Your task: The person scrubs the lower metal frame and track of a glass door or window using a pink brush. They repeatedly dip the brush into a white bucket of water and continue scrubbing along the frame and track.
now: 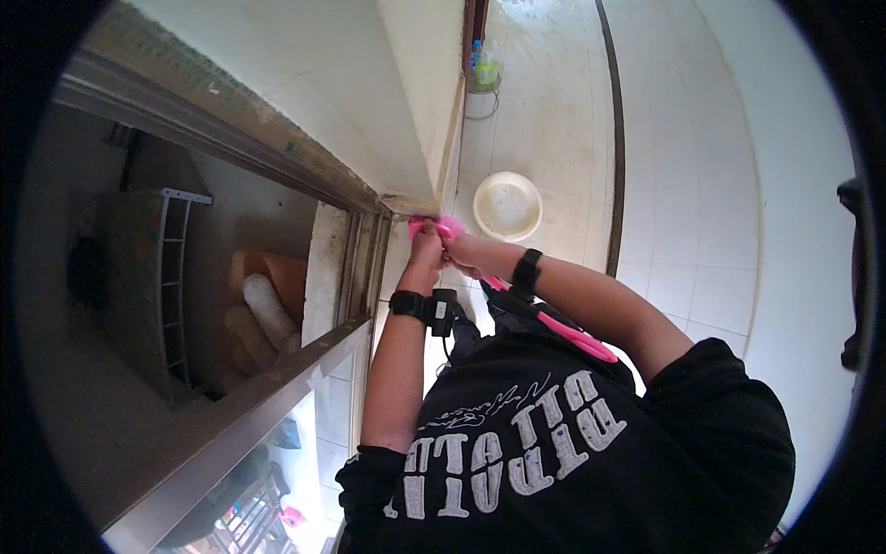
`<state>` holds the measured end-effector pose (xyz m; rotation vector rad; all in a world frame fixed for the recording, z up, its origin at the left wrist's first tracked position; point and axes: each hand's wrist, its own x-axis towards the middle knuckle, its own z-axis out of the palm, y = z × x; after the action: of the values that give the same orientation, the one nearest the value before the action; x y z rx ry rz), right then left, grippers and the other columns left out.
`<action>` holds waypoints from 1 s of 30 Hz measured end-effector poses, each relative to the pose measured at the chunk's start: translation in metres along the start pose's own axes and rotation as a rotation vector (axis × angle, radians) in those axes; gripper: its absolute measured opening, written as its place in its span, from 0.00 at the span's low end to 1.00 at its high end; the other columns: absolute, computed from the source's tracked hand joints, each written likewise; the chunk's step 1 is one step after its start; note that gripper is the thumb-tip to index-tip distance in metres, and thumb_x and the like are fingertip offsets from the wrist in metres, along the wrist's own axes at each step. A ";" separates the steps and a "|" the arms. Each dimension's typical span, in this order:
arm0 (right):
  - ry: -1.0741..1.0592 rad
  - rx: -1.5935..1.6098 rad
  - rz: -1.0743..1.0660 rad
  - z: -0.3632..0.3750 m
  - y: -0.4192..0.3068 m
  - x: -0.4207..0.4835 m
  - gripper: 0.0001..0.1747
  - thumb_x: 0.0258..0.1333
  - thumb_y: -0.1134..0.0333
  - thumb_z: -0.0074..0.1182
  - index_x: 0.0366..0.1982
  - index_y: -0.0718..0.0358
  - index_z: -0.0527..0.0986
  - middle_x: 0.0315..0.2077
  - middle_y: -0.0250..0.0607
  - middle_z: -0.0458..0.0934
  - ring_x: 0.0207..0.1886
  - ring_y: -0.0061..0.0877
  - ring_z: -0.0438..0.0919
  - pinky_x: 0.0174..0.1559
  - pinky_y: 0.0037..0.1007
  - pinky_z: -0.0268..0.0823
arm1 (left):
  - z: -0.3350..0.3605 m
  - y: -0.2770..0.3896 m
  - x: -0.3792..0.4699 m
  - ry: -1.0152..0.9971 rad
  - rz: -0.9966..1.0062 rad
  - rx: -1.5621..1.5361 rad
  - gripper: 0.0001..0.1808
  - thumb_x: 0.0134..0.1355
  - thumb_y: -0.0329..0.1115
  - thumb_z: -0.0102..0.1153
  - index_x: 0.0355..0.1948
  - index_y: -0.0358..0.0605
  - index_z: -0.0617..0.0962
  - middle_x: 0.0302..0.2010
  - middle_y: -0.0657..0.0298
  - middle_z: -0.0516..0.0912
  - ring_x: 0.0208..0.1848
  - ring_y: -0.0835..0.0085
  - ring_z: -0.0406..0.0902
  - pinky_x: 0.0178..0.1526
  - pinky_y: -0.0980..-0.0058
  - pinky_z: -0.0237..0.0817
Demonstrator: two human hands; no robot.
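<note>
A pink long-handled scrub brush (450, 226) is held at the corner where the tiled ledge meets the wall, its bristles facing right. My left hand (427, 244) is closed on its head. Right beside it, my right hand (468, 253) grips the brush just behind the head, with the fingers partly hidden. From under my right wrist the pink handle (576, 336) runs back across my front, with a dark section midway. Just beyond my hands lies the stained wall base (408, 203).
A cream basin (507, 206) with whitish liquid stands on the tiled floor (554, 138). Farther off, bottles (486, 69) sit on a small stand by the wall. At left is a worn sliding window frame (363, 260), with a metal rack (173, 277) beyond it. A dark strip (615, 138) crosses the floor.
</note>
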<state>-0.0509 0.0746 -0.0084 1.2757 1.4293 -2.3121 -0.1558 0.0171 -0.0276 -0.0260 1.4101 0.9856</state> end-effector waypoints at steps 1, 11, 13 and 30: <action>-0.013 -0.070 0.045 0.003 -0.003 -0.003 0.21 0.64 0.42 0.41 0.27 0.49 0.71 0.13 0.22 0.63 0.11 0.16 0.56 0.14 0.26 0.42 | -0.005 0.004 -0.005 0.104 0.058 0.047 0.28 0.72 0.61 0.32 0.52 0.54 0.76 0.46 0.60 0.82 0.39 0.68 0.82 0.38 0.67 0.76; -0.071 -0.049 0.047 -0.002 -0.019 -0.022 0.16 0.64 0.49 0.45 0.25 0.49 0.68 0.13 0.21 0.63 0.12 0.15 0.58 0.15 0.24 0.43 | 0.008 0.000 -0.008 0.129 0.024 0.106 0.30 0.71 0.62 0.32 0.50 0.50 0.75 0.44 0.58 0.83 0.39 0.67 0.82 0.39 0.65 0.76; -0.089 -0.061 0.096 0.003 -0.021 -0.014 0.15 0.64 0.50 0.46 0.26 0.49 0.68 0.14 0.21 0.63 0.13 0.14 0.58 0.15 0.24 0.43 | 0.008 0.000 -0.009 0.075 0.064 0.111 0.27 0.73 0.59 0.31 0.49 0.51 0.76 0.42 0.61 0.82 0.39 0.70 0.81 0.37 0.68 0.75; -0.183 -0.056 -0.029 -0.005 -0.008 -0.015 0.14 0.61 0.61 0.47 0.19 0.52 0.65 0.09 0.29 0.60 0.09 0.21 0.58 0.13 0.30 0.44 | -0.014 0.021 -0.024 0.088 -0.040 0.058 0.26 0.74 0.56 0.31 0.46 0.50 0.76 0.35 0.66 0.81 0.37 0.72 0.79 0.43 0.66 0.76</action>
<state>-0.0421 0.0780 0.0068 1.0052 1.4490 -2.3208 -0.1761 0.0091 -0.0003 -0.0551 1.5123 0.9196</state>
